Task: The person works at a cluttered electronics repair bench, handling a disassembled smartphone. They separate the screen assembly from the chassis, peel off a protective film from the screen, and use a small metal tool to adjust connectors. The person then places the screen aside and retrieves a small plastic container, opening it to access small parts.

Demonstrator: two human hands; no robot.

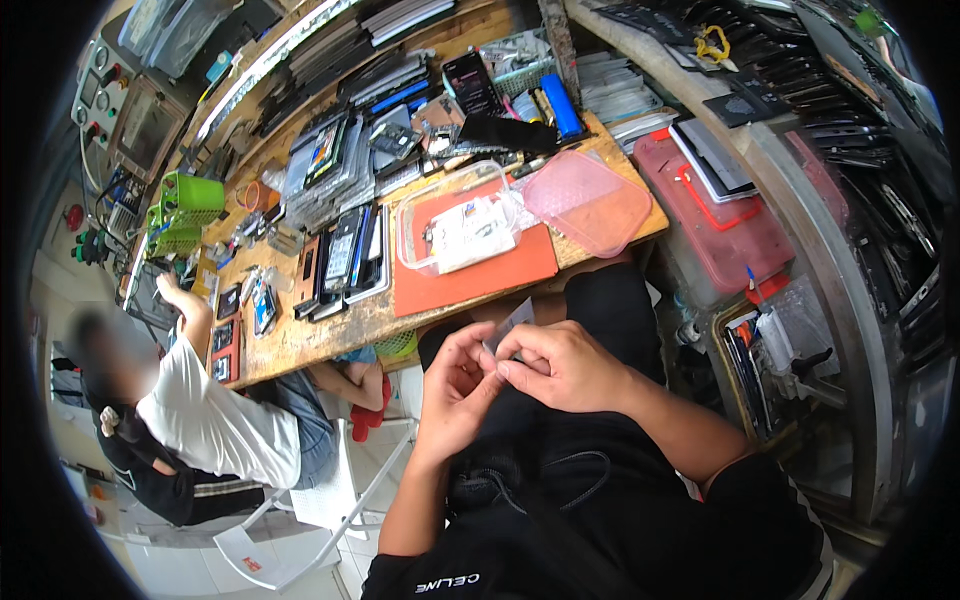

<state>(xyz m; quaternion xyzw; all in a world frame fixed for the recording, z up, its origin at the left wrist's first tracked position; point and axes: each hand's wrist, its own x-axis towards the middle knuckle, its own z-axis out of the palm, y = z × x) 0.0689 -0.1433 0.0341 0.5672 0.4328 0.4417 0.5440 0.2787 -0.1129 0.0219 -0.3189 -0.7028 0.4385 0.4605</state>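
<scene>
Above my lap, my left hand (458, 388) and my right hand (572, 366) meet with fingertips pinched together. Between them is a small, thin, greyish piece (518, 317) that looks like film or a little plastic bag. One corner sticks up past my fingers; the rest is covered, so its exact kind does not show. Beyond my hands, at the bench edge, lies an orange-red mat (450, 292). On it stands a clear plastic box (404, 237) with a white packet (474, 232) inside. A pinkish translucent lid (590, 203) lies to its right.
Phones and phone parts (345, 250) sit left of the mat on the wooden bench (280, 345). Stacks of plastic trays (335, 170) rise behind. A person in a white shirt (215, 415) sits at left by a white folding chair (340, 500). Shelving with a metal post (850, 300) stands at right.
</scene>
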